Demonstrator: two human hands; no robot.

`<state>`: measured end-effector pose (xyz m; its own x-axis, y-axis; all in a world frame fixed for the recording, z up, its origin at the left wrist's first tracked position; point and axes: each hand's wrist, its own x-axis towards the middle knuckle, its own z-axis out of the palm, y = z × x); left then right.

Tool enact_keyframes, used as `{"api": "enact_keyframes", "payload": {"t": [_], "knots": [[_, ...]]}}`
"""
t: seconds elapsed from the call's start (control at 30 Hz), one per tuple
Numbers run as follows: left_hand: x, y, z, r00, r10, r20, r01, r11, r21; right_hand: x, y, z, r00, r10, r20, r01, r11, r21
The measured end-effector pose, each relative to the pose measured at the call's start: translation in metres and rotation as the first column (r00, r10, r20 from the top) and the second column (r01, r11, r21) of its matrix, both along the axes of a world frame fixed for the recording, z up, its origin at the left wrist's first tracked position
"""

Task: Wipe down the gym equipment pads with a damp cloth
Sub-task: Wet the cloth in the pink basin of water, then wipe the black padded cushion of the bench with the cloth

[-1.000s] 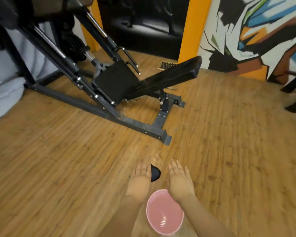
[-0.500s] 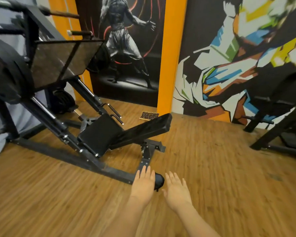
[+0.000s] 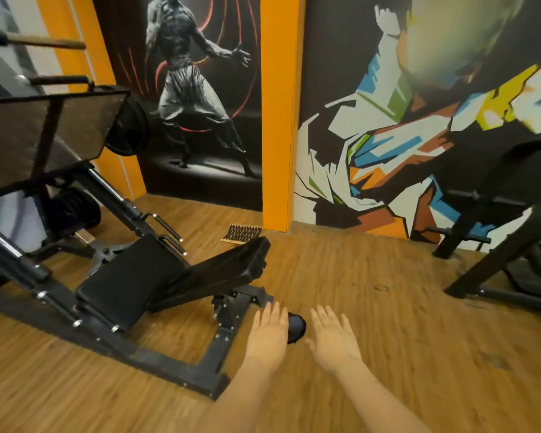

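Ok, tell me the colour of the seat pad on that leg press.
Black, a plain matte black seat pad; the head view shows it clearly.

Matt black padded seat on a black metal frame over grained wood-look floor.

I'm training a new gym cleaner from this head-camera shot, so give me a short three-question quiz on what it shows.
1. True or false: the left hand grips a damp cloth.
2. Multiple choice: the backrest pad of the leg press is A) flat on the floor, B) tilted, rising toward the orange pillar, C) folded upright against the wall.
3. Fill in: the seat pad and backrest pad are both coloured ____.

Key
1. False: both the left hand and the right hand are held out with straight fingers, holding nothing; no cloth is visible.
2. B.
3. Black.
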<state>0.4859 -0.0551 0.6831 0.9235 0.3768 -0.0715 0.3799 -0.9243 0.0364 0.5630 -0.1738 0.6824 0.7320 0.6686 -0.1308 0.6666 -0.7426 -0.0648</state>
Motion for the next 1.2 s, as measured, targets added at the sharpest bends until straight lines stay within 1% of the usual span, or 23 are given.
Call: {"api": "enact_keyframes", "payload": {"t": [0.13, 0.33, 0.47, 0.53, 0.67, 0.77, 0.83, 0.93, 1.0, 1.07, 1.2], "knots": [[0.072, 0.010, 0.003, 0.998, 0.059, 0.007, -0.059, 0.998, -0.019, 0.085, 0.012, 0.008, 1.000, 0.025, 0.013, -0.025, 1.000, -0.014], [0.164, 0.072, -0.016, 0.986, 0.164, 0.043, -0.161, 0.985, -0.055, 0.179, 0.079, -0.011, 0.989, 0.147, -0.020, -0.148, 0.987, -0.058], [0.240, 0.128, -0.033, 0.966, 0.243, 0.088, -0.235, 0.967, -0.095, 0.259, 0.138, -0.009, 0.978, 0.210, -0.007, -0.210, 0.974, -0.082], [0.282, 0.157, -0.031, 0.958, 0.265, 0.104, -0.254, 0.961, -0.113, 0.300, 0.169, -0.004, 0.974, 0.228, -0.007, -0.227, 0.969, -0.093], [0.354, 0.208, -0.022, 0.953, 0.289, 0.095, -0.280, 0.955, -0.095, 0.371, 0.230, 0.005, 0.957, 0.289, -0.016, -0.289, 0.950, -0.122], [0.395, 0.249, -0.023, 0.941, 0.329, 0.080, -0.322, 0.943, -0.084, 0.417, 0.280, 0.004, 0.941, 0.336, -0.032, -0.338, 0.935, -0.106], [0.419, 0.277, -0.028, 0.922, 0.374, 0.098, -0.367, 0.926, -0.085, 0.450, 0.314, -0.002, 0.922, 0.385, -0.037, -0.387, 0.916, -0.108], [0.450, 0.316, -0.042, 0.867, 0.488, 0.101, -0.476, 0.871, -0.121, 0.498, 0.369, -0.018, 0.871, 0.488, -0.048, -0.490, 0.863, -0.121], [0.469, 0.343, -0.055, 0.809, 0.583, 0.083, -0.570, 0.810, -0.136, 0.528, 0.413, -0.027, 0.823, 0.567, -0.049, -0.568, 0.815, -0.116], [0.485, 0.366, -0.066, 0.726, 0.686, 0.057, -0.673, 0.724, -0.151, 0.555, 0.454, -0.037, 0.751, 0.658, -0.054, -0.660, 0.743, -0.113], [0.510, 0.395, -0.073, 0.529, 0.848, -0.025, -0.837, 0.516, -0.184, 0.588, 0.523, -0.053, 0.554, 0.829, -0.078, -0.827, 0.539, -0.160]]}}
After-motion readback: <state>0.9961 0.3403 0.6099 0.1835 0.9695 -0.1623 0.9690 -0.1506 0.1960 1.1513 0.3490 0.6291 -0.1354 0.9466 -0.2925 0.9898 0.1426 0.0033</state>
